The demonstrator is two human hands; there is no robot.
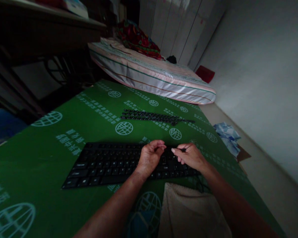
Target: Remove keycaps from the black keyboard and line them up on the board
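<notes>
A black computer keyboard lies on the green printed board in front of me. Over its right part, my left hand is bent with thumb and fingertips brought together. Just to the right, my right hand pinches thumb against forefinger, and a small dark bit shows at its fingers, too small to name. The fingertips of both hands are close but apart. Beyond the keyboard lie several black, knobbly strips, side by side. A beige cloth rests near me, below my right wrist.
The green board reaches to a striped mattress with a red patterned blanket. A dark table stands at the left. On the floor at right lies crumpled blue-white material beside the pale wall.
</notes>
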